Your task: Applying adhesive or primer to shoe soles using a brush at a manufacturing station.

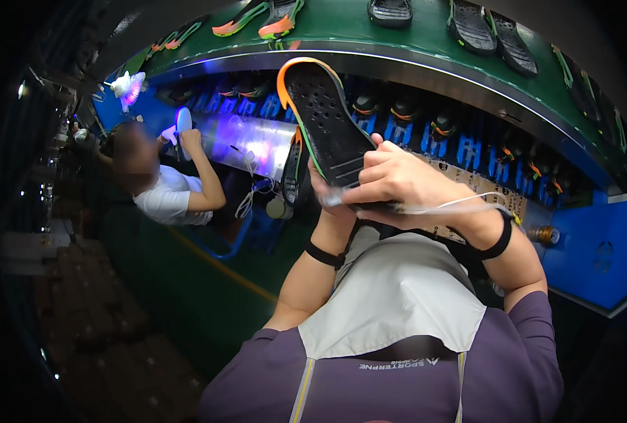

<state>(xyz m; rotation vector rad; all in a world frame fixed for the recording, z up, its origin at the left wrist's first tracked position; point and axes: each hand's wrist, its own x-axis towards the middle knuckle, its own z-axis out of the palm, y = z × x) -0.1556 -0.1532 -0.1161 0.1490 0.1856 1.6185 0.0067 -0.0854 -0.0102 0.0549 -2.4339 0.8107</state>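
A black shoe sole with a row of holes and an orange-and-green rim is held up in front of my chest, its wide end pointing away. My left hand wraps the near left edge of the sole, mostly hidden behind it. Over its near right end lies my right hand, fingers curled in and pressed together. A blurred whitish strip runs from near those fingers toward my right wrist. What the right fingers pinch cannot be made out. Black bands circle both wrists.
A green shelf bearing several soles curves across the far side. Below it, shoe parts sit on a row of blue holders. At left, a person in white holds a sole-shaped piece near a purple-lit metal surface. A can lies at right.
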